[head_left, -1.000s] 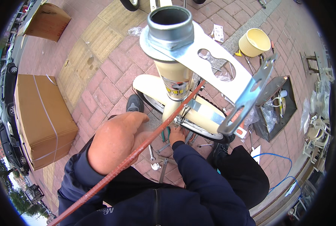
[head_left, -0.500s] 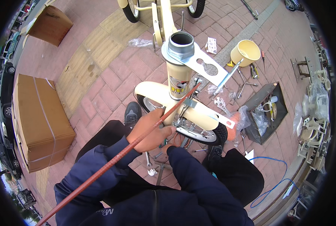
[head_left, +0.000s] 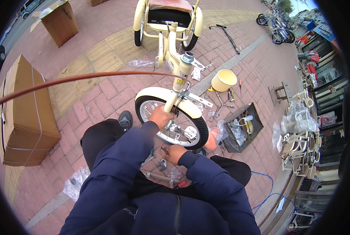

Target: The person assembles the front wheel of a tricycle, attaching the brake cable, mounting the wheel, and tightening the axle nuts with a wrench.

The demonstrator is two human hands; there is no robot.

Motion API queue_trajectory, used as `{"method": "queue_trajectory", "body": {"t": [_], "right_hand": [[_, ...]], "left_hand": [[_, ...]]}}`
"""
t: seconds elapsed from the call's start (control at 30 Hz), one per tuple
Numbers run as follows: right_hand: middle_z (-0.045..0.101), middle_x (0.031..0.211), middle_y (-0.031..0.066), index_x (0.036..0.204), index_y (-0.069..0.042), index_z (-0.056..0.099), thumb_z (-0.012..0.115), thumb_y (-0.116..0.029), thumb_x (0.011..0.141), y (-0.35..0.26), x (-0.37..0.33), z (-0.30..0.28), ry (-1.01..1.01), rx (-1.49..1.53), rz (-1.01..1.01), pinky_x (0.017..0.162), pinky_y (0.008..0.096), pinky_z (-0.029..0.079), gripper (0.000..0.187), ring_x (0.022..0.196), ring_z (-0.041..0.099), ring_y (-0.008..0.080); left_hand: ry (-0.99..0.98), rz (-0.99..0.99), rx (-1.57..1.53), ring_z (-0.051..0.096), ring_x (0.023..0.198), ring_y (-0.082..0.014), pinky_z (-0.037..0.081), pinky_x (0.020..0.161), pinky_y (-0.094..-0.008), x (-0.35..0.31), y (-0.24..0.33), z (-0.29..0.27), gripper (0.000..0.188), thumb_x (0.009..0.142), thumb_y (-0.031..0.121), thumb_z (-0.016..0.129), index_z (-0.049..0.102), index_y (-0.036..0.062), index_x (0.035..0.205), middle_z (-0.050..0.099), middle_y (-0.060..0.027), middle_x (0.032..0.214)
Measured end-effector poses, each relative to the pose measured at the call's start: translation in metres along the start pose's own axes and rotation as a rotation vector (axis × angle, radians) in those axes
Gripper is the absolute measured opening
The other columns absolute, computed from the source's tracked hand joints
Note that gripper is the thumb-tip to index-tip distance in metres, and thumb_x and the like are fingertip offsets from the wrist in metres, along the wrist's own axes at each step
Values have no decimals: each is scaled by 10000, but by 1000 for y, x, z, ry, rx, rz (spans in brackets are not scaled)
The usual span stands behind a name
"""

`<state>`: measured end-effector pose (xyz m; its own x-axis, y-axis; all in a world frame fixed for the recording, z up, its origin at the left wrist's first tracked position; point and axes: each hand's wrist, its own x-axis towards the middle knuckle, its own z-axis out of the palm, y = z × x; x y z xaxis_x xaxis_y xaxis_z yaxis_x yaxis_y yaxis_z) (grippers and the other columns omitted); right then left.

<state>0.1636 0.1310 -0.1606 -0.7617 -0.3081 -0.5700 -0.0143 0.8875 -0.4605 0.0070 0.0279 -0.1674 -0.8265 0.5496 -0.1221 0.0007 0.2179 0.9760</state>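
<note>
A cream tricycle (head_left: 171, 49) stands before me, its front wheel (head_left: 202, 133) between my legs under a cream mudguard (head_left: 153, 92). My left hand (head_left: 161, 116) is closed around the lower front fork (head_left: 170, 104), beside the spokes. Lower down, next to the tyre, my right hand (head_left: 175, 153) has its fingers closed on a small, dark metal piece that I cannot make out. A reddish-brown cable (head_left: 84, 75) arches from the left edge to the head tube (head_left: 178, 84). A perforated metal bracket (head_left: 198, 99) juts out from above the mudguard.
Right of the wheel lie a grey toolbox (head_left: 243, 127), a cream bucket (head_left: 224, 80), a three-armed wrench (head_left: 222, 105) and pliers (head_left: 231, 95). A large carton (head_left: 30, 117) stands at left. Plastic wrap (head_left: 76, 183), a blue hose (head_left: 267, 184) and a hand pump (head_left: 229, 38) lie about.
The view has tipped up and back, showing more of the tricycle. My right hand, mostly hidden before, now shows below the wheel. The cable has swung up, off my left arm.
</note>
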Motion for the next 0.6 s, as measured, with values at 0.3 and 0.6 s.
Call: {"method": "queue_trajectory", "body": {"t": [0.3, 0.6], "right_hand": [[608, 622, 79, 862, 17, 666, 642, -199, 917, -36, -94, -91, 525, 380, 179, 580, 303, 464, 224, 573, 582, 138], [608, 787, 48, 1109, 57, 614, 515, -150, 979, -49, -39, -173, 773, 604, -59, 602, 248, 489, 264, 634, 590, 96]], "left_hand": [[-26, 11, -145, 645, 780, -184, 505, 754, -310, -2, -5, 0, 328, 747, 141, 774, 672, -33, 1006, 706, -123, 874], [-38, -16, -241, 649, 786, -185, 508, 755, -314, -5, 1, 5, 290, 755, 136, 767, 685, -17, 986, 705, -107, 868]]}}
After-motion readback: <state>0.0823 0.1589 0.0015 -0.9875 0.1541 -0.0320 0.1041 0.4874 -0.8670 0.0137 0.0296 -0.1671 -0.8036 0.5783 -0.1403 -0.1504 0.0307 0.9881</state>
